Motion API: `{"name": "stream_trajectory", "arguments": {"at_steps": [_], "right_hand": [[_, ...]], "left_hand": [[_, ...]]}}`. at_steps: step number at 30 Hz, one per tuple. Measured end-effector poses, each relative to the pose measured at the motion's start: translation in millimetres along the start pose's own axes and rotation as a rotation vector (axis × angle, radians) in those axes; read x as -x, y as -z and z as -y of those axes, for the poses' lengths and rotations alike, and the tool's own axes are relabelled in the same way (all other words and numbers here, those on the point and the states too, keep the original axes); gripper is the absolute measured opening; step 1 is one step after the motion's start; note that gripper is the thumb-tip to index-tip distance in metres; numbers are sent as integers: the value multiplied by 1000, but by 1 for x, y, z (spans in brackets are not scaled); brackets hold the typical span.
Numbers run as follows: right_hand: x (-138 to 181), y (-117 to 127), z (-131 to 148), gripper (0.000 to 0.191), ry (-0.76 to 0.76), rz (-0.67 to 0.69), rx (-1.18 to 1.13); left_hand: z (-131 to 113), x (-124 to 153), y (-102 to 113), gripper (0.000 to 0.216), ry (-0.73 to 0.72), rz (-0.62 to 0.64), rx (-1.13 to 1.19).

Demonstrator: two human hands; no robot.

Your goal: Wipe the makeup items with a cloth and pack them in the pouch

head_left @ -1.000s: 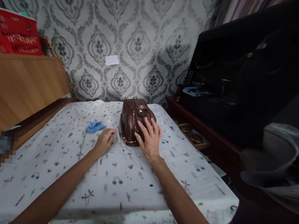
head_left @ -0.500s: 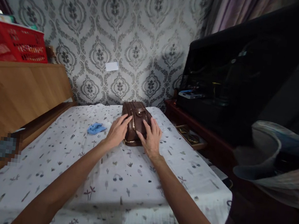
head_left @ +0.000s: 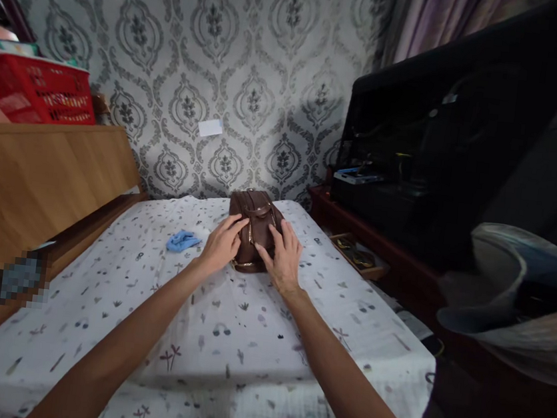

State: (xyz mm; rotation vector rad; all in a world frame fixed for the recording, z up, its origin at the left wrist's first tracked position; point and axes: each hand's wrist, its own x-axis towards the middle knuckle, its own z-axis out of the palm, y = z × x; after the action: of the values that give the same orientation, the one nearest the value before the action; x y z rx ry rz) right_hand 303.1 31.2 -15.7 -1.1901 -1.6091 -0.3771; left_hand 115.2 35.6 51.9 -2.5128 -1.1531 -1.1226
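A small brown leather bag [head_left: 256,220] with gold trim lies on the white patterned sheet [head_left: 225,324] near the far end of the bed. My left hand [head_left: 220,248] rests on the bag's left side with its fingers stretched over the leather. On the bag's right side lies my right hand [head_left: 283,258], fingers spread flat against it. Both hands touch the bag without wrapping round it. A crumpled blue cloth [head_left: 181,240] lies on the sheet just left of my left hand.
A wooden headboard [head_left: 34,188] runs along the left, with a red plastic basket [head_left: 38,89] on top. A dark wooden cabinet [head_left: 379,247] with black equipment [head_left: 445,154] stands to the right. Patterned wallpaper [head_left: 232,83] backs the bed.
My left hand has moved from the sheet onto the bag's left side. The right hand has stayed on the bag. The camera has tilted slightly.
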Motion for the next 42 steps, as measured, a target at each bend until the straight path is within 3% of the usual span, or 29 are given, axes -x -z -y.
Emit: {"name": "stream_trajectory", "arguments": {"at_steps": [6, 10, 17, 22, 27, 42], "right_hand": [[-1, 3, 1, 55, 7, 19, -8], [-1, 4, 2, 56, 1, 20, -3], [-2, 6, 6, 54, 48, 45, 67], [-3, 7, 5, 52, 71, 74, 82], [-3, 7, 3, 53, 78, 78, 84], [-3, 8, 3, 53, 43, 86, 71]], "left_hand": [[0, 0, 2, 57, 7, 10, 33], [4, -9, 10, 42, 21, 14, 151], [13, -54, 7, 43, 200, 8, 68], [22, -87, 1, 13, 281, 17, 34], [34, -107, 5, 25, 350, 23, 54], [33, -97, 11, 27, 321, 100, 315]]}}
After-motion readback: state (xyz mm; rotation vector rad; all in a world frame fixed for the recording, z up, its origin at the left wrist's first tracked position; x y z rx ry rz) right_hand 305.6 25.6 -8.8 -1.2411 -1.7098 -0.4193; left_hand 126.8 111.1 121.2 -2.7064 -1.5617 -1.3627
